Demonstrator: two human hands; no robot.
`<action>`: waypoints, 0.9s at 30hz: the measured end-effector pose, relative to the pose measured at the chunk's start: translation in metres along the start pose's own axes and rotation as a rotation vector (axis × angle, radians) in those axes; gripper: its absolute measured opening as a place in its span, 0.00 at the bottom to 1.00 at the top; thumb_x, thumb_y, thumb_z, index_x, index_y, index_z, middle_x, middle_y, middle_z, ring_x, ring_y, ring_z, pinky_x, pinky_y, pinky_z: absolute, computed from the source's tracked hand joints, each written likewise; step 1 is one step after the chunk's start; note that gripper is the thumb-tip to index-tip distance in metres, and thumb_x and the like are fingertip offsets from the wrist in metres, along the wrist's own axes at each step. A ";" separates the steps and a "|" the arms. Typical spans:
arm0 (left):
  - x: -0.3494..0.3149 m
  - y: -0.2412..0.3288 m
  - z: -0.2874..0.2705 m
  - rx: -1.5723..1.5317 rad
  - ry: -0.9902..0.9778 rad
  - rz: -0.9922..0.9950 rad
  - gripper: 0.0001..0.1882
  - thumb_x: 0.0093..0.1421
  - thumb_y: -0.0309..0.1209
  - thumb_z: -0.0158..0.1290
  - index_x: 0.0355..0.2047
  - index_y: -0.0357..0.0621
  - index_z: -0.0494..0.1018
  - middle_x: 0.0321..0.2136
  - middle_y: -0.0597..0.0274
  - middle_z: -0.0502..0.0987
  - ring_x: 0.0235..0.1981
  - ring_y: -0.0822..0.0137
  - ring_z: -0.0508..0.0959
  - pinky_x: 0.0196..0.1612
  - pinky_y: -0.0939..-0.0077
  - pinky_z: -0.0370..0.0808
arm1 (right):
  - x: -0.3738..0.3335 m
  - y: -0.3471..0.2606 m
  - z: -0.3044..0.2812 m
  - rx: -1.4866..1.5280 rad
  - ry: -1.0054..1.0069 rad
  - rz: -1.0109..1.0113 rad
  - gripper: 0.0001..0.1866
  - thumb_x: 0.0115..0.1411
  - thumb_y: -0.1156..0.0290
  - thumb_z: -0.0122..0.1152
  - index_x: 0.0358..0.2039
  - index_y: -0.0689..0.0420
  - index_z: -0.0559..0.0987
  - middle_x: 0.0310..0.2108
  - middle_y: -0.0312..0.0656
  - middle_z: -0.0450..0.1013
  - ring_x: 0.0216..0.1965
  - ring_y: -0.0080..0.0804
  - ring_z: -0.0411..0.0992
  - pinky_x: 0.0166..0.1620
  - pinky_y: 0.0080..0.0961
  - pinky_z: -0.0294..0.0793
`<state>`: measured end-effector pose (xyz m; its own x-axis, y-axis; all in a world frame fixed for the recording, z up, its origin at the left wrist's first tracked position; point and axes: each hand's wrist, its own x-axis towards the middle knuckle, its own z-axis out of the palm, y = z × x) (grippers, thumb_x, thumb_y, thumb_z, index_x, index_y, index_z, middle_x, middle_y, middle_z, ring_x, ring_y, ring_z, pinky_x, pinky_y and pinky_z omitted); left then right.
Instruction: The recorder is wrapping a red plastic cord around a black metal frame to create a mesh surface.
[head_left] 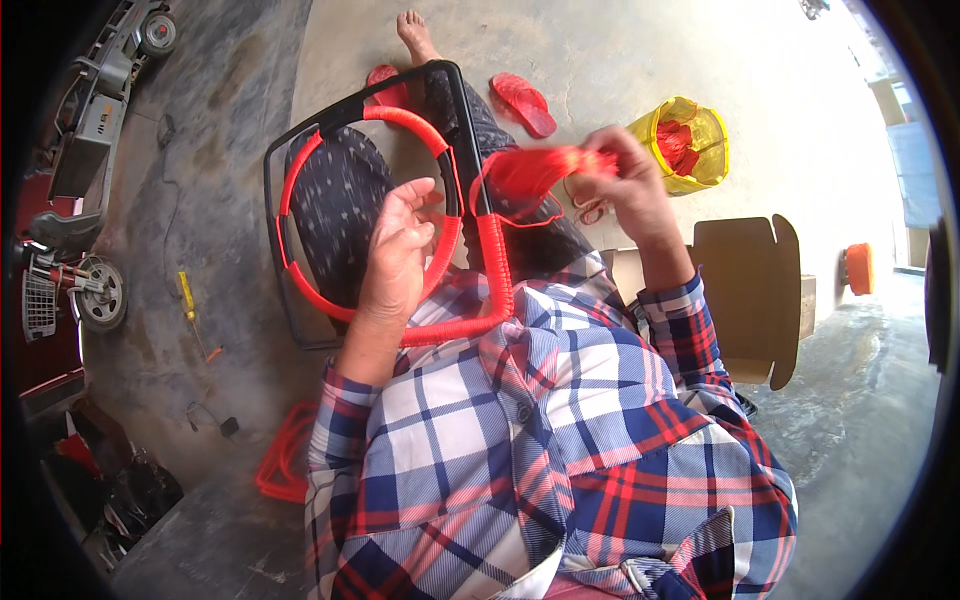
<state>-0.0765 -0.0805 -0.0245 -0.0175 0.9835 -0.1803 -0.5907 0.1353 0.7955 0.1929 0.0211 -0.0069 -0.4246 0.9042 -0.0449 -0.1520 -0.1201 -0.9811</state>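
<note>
A black metal frame (300, 150) with a red ring (312, 290) inside it rests on my lap. One upright bar of the frame is wound tight with red cord (494, 262). My left hand (398, 250) grips the ring and frame near the wrapped bar. My right hand (625, 178) is raised to the right and holds a bundle of red cord (535, 170) that runs down to the wrapped bar.
A yellow mesh basket (700, 150) with red material stands on the concrete floor, beside an open cardboard box (750, 290). Red sandals (525, 102) lie by my bare foot (415, 32). A yellow screwdriver (188, 300), red cord coils (285, 450) and a wheeled machine (90, 110) sit left.
</note>
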 end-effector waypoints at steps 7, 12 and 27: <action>0.010 -0.003 0.004 0.183 -0.090 -0.259 0.14 0.60 0.33 0.55 0.43 0.40 0.67 0.24 0.67 0.73 0.17 0.79 0.68 0.18 0.87 0.65 | -0.023 -0.056 -0.064 0.094 0.032 -0.182 0.21 0.47 0.74 0.65 0.42 0.61 0.70 0.36 0.39 0.70 0.35 0.28 0.73 0.41 0.26 0.75; 0.010 0.002 0.006 0.265 -0.120 -0.236 0.17 0.56 0.29 0.60 0.42 0.41 0.67 0.24 0.70 0.70 0.15 0.83 0.64 0.14 0.88 0.59 | -0.054 -0.073 -0.154 0.514 -0.166 -0.405 0.25 0.54 0.72 0.60 0.50 0.63 0.64 0.45 0.46 0.66 0.52 0.42 0.66 0.58 0.41 0.64; 0.002 0.014 0.013 0.288 -0.169 -0.277 0.14 0.56 0.24 0.58 0.41 0.42 0.67 0.27 0.67 0.76 0.16 0.85 0.65 0.15 0.90 0.57 | -0.030 -0.018 0.035 -0.129 0.051 0.004 0.13 0.60 0.68 0.59 0.43 0.61 0.75 0.31 0.36 0.75 0.31 0.22 0.70 0.37 0.21 0.71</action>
<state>-0.0743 -0.0748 -0.0059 0.2563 0.9080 -0.3315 -0.3046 0.4014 0.8638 0.1777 -0.0184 0.0190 -0.3789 0.9238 -0.0548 -0.0328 -0.0726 -0.9968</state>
